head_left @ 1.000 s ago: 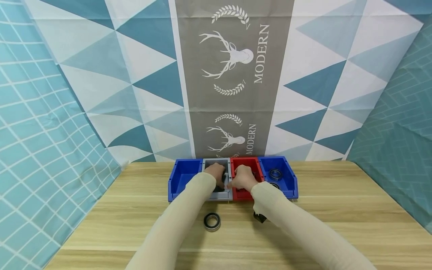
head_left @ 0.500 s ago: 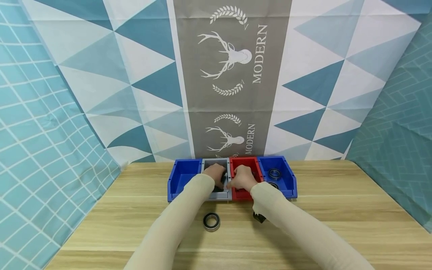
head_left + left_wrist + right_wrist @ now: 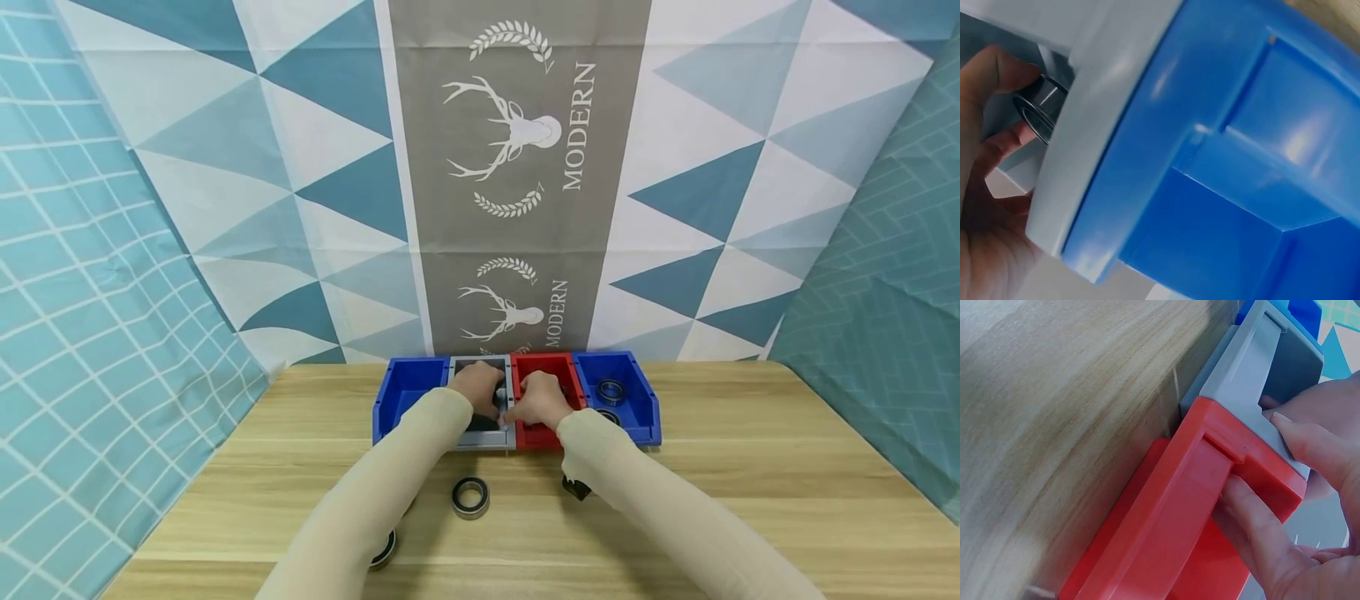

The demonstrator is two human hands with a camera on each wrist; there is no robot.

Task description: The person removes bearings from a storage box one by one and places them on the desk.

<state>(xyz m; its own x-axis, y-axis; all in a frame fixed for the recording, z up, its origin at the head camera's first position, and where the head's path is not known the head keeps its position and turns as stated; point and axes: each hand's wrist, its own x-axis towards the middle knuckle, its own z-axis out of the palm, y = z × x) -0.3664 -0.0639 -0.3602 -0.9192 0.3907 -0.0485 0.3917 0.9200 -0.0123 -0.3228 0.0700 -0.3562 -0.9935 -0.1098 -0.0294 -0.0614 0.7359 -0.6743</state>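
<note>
At the left hangs a light-blue cloth with a white grid [image 3: 82, 317]; beside it, on the pale wood-grain desk [image 3: 750, 467], a row of open plastic bins begins with a blue bin [image 3: 411, 375]. Nearer the person, a black-and-silver ring-shaped bearing [image 3: 384, 557] is partly hidden by the cream left sleeve [image 3: 375, 492]. The left hand [image 3: 477, 387] reaches into the grey bin [image 3: 482, 437], thumb and finger pinching a dark cylindrical ring [image 3: 1050, 94] inside it. In front of that bin, a second round bearing [image 3: 470, 513] lies flat on the desk. The right hand [image 3: 542, 400] is at the red bin [image 3: 551, 363], fingers inside and thumb at the grey bin's adjoining wall; whether it grips anything cannot be told. A small black object [image 3: 576, 488] shows under the right sleeve [image 3: 667, 496]. In the right-hand blue bin [image 3: 647, 408] lie two more bearings [image 3: 611, 403].
</note>
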